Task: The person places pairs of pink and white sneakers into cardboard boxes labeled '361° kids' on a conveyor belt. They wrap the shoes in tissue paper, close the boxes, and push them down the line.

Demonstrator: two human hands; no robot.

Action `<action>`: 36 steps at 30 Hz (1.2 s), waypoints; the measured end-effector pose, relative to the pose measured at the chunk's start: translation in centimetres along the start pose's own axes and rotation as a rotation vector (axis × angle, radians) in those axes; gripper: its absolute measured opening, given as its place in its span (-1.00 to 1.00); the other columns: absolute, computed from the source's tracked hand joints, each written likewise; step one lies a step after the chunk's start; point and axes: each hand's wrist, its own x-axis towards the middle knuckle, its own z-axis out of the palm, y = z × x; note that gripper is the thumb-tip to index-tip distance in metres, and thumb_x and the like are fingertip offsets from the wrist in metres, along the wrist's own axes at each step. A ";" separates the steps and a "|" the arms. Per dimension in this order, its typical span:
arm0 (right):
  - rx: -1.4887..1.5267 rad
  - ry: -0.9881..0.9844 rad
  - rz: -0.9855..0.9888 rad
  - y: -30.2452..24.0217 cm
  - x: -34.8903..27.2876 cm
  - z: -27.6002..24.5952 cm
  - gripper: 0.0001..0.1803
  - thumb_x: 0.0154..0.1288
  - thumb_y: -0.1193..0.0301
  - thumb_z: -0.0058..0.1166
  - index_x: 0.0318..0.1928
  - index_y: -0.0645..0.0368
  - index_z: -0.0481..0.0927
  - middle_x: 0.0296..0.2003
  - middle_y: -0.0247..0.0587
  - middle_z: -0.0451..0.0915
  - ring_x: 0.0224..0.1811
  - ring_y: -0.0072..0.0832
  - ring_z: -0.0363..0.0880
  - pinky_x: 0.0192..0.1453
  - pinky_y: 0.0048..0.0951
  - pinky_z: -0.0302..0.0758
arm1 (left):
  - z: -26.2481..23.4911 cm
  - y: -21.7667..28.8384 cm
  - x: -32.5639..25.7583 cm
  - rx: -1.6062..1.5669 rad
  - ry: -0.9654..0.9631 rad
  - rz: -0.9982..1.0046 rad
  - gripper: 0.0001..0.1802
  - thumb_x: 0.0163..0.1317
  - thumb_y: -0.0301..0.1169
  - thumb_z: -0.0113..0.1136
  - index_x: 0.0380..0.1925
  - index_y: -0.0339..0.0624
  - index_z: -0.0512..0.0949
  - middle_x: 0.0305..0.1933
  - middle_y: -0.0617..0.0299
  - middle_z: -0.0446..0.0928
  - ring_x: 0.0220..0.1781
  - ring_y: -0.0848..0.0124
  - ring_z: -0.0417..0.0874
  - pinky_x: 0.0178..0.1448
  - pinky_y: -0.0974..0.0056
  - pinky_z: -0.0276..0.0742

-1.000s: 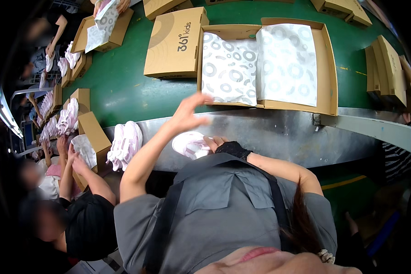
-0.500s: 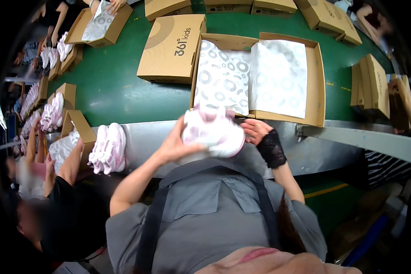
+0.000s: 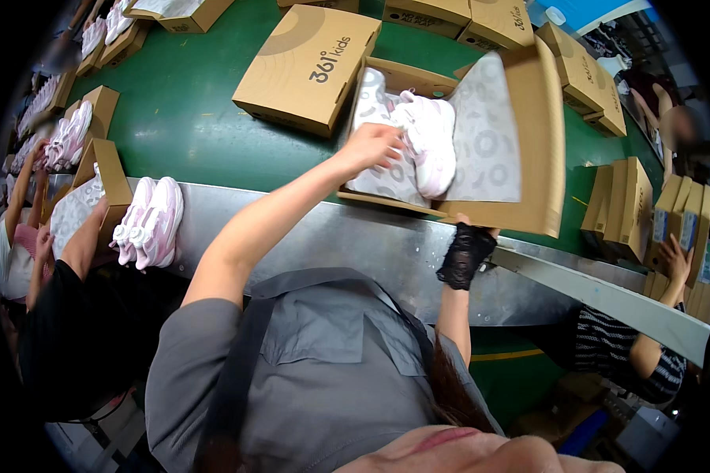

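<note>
White-and-pale-pink sneakers (image 3: 434,142) lie in an open cardboard shoe box (image 3: 406,72) lined with white patterned tissue paper (image 3: 485,146). How many shoes are in it I cannot tell. My left hand (image 3: 377,147) hovers over the box's left side, its fingers loosely spread beside the sneakers and holding nothing. The box's lid (image 3: 543,150) is tilted up on the right. At its near left corner, my right hand (image 3: 469,240), in a black lace fingerless glove, grips the lid's edge; its fingertips are partly hidden.
A closed shoe box (image 3: 304,67) stands left of the open one on the green surface (image 3: 189,118). Another pair of sneakers (image 3: 150,221) rests on the metal ledge (image 3: 237,217) at left. A grey bar (image 3: 607,296) slants out at right. Co-workers handle boxes on both sides.
The sneakers have gone from my left hand into the box. My right hand has moved to the lid, which has tilted upward. The whole view has shifted.
</note>
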 end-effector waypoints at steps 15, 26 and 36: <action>-1.430 -0.364 -0.915 6.2 -2.0 1.8 -0.30 -0.09 0.62 -0.15 0.18 -0.02 0.20 0.23 0.01 0.05 0.27 -0.13 0.00 0.19 -0.02 -0.02 | -2.4 -9.6 -4.3 0.186 0.232 0.213 -0.44 0.11 -0.14 0.09 -0.02 -0.39 0.36 -0.15 0.05 0.51 -0.12 0.41 0.51 -0.03 0.37 0.39; -1.372 -0.459 -0.900 -1.4 -0.6 3.1 -0.35 -0.18 0.54 -0.08 0.09 0.15 0.29 0.12 0.04 0.22 0.20 -0.13 0.12 0.23 -0.02 -0.02 | -1.8 -4.9 -3.0 -0.401 0.040 -0.013 -0.21 -0.11 -0.01 0.14 0.07 -0.29 0.22 -0.02 0.07 0.38 -0.03 0.35 0.43 0.00 0.32 0.36; -0.870 -0.462 -1.135 -9.7 -4.4 9.4 -0.51 -0.12 0.57 0.11 -0.05 0.15 0.42 0.08 0.14 0.23 0.12 -0.05 0.23 0.11 -0.10 0.13 | -10.9 6.6 -6.6 -0.246 0.027 0.322 -0.23 -0.13 -0.16 0.17 0.11 -0.28 0.21 -0.05 0.12 0.39 -0.06 0.43 0.43 0.05 0.38 0.31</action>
